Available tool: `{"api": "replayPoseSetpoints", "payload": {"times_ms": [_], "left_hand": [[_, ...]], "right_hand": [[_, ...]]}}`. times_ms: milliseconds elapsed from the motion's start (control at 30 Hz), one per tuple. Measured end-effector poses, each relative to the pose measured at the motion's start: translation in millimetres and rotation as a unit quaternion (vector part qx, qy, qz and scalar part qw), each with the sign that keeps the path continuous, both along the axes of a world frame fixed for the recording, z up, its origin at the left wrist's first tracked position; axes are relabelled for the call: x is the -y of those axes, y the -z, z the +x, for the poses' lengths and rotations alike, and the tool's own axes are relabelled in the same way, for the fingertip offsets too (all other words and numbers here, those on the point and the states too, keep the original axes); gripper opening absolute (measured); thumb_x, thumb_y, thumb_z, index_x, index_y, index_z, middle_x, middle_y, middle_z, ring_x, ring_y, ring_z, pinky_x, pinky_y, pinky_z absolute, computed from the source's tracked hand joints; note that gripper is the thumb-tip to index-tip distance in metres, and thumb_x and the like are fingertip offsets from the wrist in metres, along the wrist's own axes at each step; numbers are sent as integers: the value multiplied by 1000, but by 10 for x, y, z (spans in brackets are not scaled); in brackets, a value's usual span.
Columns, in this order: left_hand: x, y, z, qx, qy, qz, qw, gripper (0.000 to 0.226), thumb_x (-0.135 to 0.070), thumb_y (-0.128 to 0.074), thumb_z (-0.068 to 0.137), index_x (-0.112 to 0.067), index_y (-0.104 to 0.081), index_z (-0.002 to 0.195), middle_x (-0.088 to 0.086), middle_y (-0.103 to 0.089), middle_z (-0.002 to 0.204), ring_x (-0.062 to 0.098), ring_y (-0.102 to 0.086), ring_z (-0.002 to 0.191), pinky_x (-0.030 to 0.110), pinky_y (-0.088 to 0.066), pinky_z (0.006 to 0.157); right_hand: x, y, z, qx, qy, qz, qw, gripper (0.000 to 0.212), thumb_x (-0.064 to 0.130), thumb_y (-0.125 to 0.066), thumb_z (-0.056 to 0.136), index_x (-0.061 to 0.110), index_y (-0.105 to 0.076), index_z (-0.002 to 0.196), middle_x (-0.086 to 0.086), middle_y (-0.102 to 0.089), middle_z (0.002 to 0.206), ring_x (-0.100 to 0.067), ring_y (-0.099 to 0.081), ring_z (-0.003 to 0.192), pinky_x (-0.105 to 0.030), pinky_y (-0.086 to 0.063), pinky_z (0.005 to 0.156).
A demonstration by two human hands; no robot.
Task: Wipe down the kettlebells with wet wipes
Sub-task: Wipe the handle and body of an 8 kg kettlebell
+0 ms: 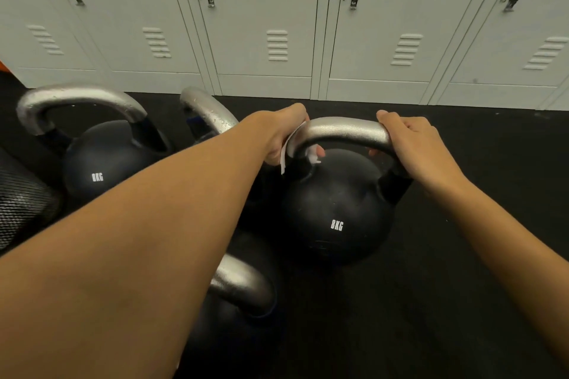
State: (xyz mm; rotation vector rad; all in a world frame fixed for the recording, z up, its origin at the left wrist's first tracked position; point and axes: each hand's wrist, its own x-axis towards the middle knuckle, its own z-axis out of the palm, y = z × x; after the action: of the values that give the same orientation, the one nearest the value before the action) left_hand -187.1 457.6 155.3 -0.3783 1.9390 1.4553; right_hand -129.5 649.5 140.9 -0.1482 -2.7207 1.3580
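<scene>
On the black floor in front of the grey lockers (264, 24), an 8KG kettlebell (335, 209) is being worked on at about 3 o'clock from the frame's centre. Its silver handle (341, 129) is gripped at the right end by the right hand (421, 144), fingers curled over the bar. At the handle's left end a white wet wipe (291, 144) is wrapped round the bar and held there by the left hand (283, 132).

By the look of things, the handle of this kettlebell is under way and its black body appears not yet reached. Droplets are seen on the handle of the middle kettlebell (209, 114) at 11 o'clock, and the far-left kettlebell (104, 160) at 9 o'clock also shows a speckled handle, so these two are judged probably already wiped. A fourth kettlebell (243, 289) at 6 o'clock cannot be judged either way.

Most of the middle and fourth kettlebells is covered by the left forearm. The left fingertips are largely hidden behind wipe and handle. A dark mesh object (21, 203) is cut off at 8 o'clock and cannot be identified.
</scene>
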Motion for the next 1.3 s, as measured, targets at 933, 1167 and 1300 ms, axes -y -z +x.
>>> {"api": "replayPoseSetpoints", "payload": {"times_ms": [933, 1167, 1300], "left_hand": [[48, -42, 393, -325, 139, -156, 923, 50, -42, -19, 104, -14, -53, 129, 6, -56, 129, 18, -48, 119, 24, -28, 93], [-217, -114, 395, -362, 19, -53, 930, 35, -23, -38, 103, -12, -49, 134, 6, -56, 131, 19, -50, 122, 28, -37, 101], [-54, -156, 347, -308, -29, 47, 950, 43, -3, -38, 99, -14, -35, 140, 12, -53, 135, 22, -48, 127, 31, -35, 102]], "right_hand": [[-59, -228, 41, -66, -42, -9, 997, 22, 36, -49, 99, 24, -65, 105, 12, -66, 95, 2, -59, 90, -18, -41, 72], [347, -436, 65, -143, -103, -61, 983, 25, 40, -38, 103, 30, -48, 125, 11, -66, 100, 7, -61, 95, -22, -49, 84], [559, -334, 3, -127, -157, 58, 978, 36, 41, -35, 104, 26, -39, 136, 7, -63, 109, -7, -61, 96, -18, -45, 80]]}}
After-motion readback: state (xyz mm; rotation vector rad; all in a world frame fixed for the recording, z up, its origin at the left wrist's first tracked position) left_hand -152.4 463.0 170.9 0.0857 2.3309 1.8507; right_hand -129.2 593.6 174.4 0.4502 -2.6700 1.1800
